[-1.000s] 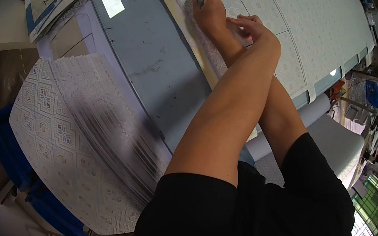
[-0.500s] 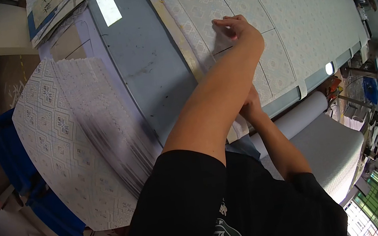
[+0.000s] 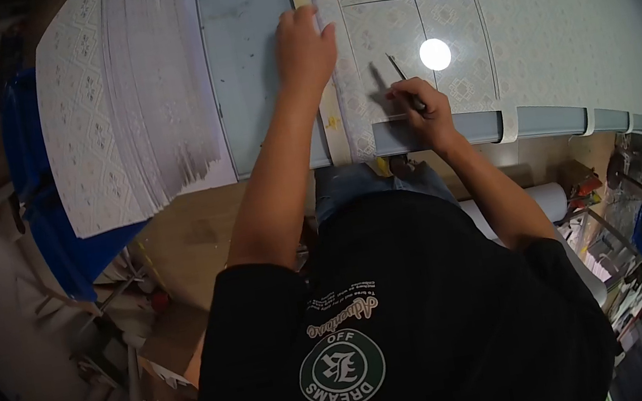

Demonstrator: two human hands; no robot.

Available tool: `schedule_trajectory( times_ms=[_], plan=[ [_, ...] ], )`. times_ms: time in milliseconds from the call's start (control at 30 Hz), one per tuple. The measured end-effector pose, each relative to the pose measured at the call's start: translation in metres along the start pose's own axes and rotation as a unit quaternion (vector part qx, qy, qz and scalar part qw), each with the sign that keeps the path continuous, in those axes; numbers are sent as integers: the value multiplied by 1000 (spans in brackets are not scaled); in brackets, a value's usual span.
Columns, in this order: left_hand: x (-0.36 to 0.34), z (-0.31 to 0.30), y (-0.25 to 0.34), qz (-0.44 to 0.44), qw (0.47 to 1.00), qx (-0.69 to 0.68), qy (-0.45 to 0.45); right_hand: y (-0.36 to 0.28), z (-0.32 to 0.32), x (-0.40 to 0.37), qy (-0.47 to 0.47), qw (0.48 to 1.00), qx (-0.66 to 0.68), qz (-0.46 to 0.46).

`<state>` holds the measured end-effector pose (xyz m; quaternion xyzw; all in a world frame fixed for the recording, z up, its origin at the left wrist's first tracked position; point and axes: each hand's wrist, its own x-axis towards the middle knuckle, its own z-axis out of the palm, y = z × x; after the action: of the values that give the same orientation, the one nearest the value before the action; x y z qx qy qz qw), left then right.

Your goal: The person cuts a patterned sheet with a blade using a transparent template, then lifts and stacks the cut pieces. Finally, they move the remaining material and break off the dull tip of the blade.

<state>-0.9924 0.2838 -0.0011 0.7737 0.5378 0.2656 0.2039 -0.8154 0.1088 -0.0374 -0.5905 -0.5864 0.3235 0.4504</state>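
Pale patterned fabric (image 3: 553, 21) with dark ruled lines covers the work surface. My left hand (image 3: 303, 48) rests on the yellowish strip (image 3: 330, 107) along the fabric's left side, its thumb apart from the bent fingers. Over the near part of the fabric, my right hand (image 3: 429, 112) is closed around a thin pointed tool (image 3: 398, 69). The tool's tip points up and left; the fingers partly hide its handle, so its exact kind is unclear.
A thick stack of patterned sheets (image 3: 84, 112) lies at the left, beside a grey-blue surface (image 3: 244, 61). White bands (image 3: 510, 124) cross the table's near edge. Blue plastic (image 3: 29, 163) hangs left of the stack, and a white roll (image 3: 548, 202) lies below the table.
The view has turned and shifted. My left hand has moved from above the lined fabric to the yellowish strip. My right hand, mostly hidden before, now shows with the tool over the fabric.
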Motion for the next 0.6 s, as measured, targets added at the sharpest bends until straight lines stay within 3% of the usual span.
schedule_trajectory(
  times_ms=[33,100,167,233,300,367,600],
  plan=[
    [-35,-17,-7,-64,998,8,22,-2,-2,-3,-9,1000,10,-4],
    [-97,-48,-3,-231,970,-40,-55,-16,-5,-11,-69,992,77,74],
    [-147,-51,1,-305,944,-84,-90,-30,-3,-18,-94,993,62,41],
    [-176,-42,2,-311,932,-136,-125,-45,3,-20,-116,992,42,1],
    [-189,-39,7,-316,916,-187,-162,-59,12,-25,-174,981,23,85],
    [-188,-38,8,-278,898,-308,-148,-66,23,-27,-159,983,26,82],
    [-190,-40,11,-215,881,-396,-144,-74,33,-24,-93,991,27,89]
  ],
)
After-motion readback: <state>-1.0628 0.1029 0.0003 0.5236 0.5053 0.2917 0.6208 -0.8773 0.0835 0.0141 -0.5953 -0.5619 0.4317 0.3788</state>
